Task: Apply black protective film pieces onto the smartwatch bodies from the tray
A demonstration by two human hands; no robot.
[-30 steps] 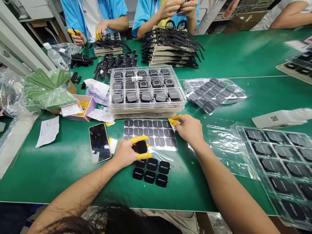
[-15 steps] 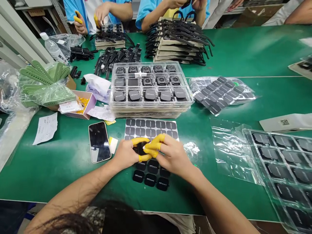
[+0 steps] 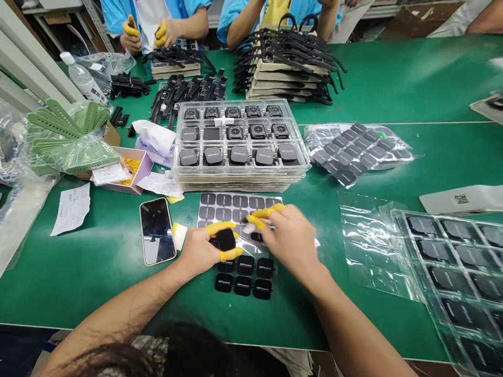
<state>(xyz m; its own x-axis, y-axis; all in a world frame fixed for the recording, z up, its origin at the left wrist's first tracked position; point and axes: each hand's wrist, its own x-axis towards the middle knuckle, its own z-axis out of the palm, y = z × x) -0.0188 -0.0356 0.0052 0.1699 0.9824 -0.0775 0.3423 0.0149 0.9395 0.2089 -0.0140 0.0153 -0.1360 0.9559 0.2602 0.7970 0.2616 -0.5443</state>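
Note:
Between the yellow-capped finger and thumb of my left hand (image 3: 199, 249), a black square watch case (image 3: 226, 240) is gripped, its dark glossy face turned up. My right hand (image 3: 290, 240), also in yellow finger covers, is apart from it to the right. Its fingers pinch a small whitish piece (image 3: 249, 228) with a dark end, blurred by motion. Beneath the hands lies a sheet of grey rounded-square stickers (image 3: 223, 213), partly covered. Closer to me, several black printed squares (image 3: 243, 286) lie in rows on clear film.
Ahead stands a stack of clear trays (image 3: 239, 170) holding watch cases. A phone (image 3: 157, 230) lies left, near a box (image 3: 143, 170) of yellow finger covers and green straps (image 3: 78, 152). To the right are a bagged sticker sheet (image 3: 353, 152) and another tray (image 3: 451, 256). Two co-workers sit opposite behind strap piles (image 3: 286, 68).
My right hand has drawn away from the watch case to the right, carrying the small whitish piece. The case's face now shows in my left hand, which has barely moved.

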